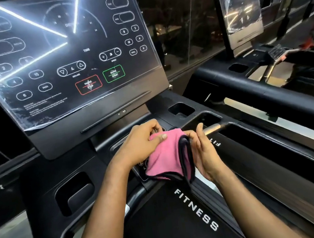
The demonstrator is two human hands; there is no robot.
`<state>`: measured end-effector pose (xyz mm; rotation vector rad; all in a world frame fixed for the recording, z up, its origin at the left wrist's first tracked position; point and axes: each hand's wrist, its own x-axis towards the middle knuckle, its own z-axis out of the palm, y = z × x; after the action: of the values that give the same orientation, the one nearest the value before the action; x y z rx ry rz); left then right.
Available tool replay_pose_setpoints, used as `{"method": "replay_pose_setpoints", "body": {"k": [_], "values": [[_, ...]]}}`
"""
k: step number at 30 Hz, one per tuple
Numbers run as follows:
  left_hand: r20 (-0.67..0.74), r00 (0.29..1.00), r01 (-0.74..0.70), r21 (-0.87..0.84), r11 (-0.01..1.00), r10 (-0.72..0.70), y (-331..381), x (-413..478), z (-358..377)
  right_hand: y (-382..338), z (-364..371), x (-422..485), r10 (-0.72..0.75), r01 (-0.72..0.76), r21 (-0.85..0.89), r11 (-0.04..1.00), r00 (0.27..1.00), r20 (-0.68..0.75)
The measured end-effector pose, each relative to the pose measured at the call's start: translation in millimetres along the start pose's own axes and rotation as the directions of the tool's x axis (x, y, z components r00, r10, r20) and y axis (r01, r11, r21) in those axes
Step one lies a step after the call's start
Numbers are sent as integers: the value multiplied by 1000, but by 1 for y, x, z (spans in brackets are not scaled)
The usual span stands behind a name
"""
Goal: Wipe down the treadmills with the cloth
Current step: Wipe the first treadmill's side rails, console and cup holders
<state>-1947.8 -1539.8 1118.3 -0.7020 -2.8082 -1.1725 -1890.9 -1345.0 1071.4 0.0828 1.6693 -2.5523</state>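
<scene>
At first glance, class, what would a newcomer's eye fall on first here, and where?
The pink cloth, held between the left hand and right hand at the centre, stands out against the black treadmill. Upper left, the film cover on the console flashes bright streaks of reflected light above the red PAUSE STOP button and green QUICK START button. White FITNESS lettering runs along the belt below.

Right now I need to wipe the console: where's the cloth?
In the head view, the pink cloth sits low centre, held between the left hand and right hand, just below the display panel.
</scene>
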Motion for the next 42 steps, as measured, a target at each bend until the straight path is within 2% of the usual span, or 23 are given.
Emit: {"method": "replay_pose_setpoints", "body": {"k": [5,9,11,13,14,15,17,19,22,26,27,30,31,32,34,36,38,40,42], "values": [[-52,998,-33,37,999,35,13,12,-2,13,-9,3,-58,64,-323,944,998,27],[-59,998,27,67,997,-23,-13,18,-5,-6,-18,13,-131,55,-512,857,985,-113],[-139,988,77,73,994,-66,-37,13,-5,-21,-18,15,-282,77,-646,759,934,-220],[-262,952,177,63,982,-155,-62,5,-5,-23,-4,8,-486,74,-800,596,826,-286],[-313,925,241,50,969,-214,-76,0,-4,-13,7,5,-552,61,-867,495,793,-260],[-343,898,305,38,952,-275,-89,-5,-2,1,19,1,-562,79,-905,419,805,-190],[-349,858,412,29,911,-377,-115,-14,4,45,40,-5,-425,168,-917,361,905,-2],[-307,847,473,60,879,-435,-136,-26,13,94,49,-8,-304,269,-926,264,935,185],[-265,865,465,98,880,-427,-157,-43,25,141,54,-12,-284,355,-914,196,913,293],[-316,891,369,88,925,-325,-174,-59,35,132,50,15,-325,410,-909,71,871,367],[-329,895,342,73,937,-301,-177,-62,36,125,43,27,-328,377,-923,80,884,333],[-301,924,275,86,958,-238,-184,-70,39,128,33,18,-367,211,-940,267,925,103],[-291,931,260,110,959,-219,-188,-70,40,139,40,2,-366,228,-925,303,924,108],[-280,937,250,129,960,-207,-191,-70,41,151,51,-15,-362,282,-912,299,917,165],[-269,941,247,132,960,-205,-194,-68,41,164,71,-28,-347,388,-898,209,888,303],[-255,941,257,119,959,-221,-195,-69,42,155,77,-1,-352,400,-909,120,873,338],[-247,942,259,103,960,-227,-195,-72,42,142,66,19,-350,295,-947,129,907,235],[-257,940,256,95,962,-225,-196,-73,42,145,52,10,-372,175,-967,187,923,95],[-264,939,260,115,959,-223,-197,-70,44,161,55,-16,-379,183,-953,243,922,80]]}}
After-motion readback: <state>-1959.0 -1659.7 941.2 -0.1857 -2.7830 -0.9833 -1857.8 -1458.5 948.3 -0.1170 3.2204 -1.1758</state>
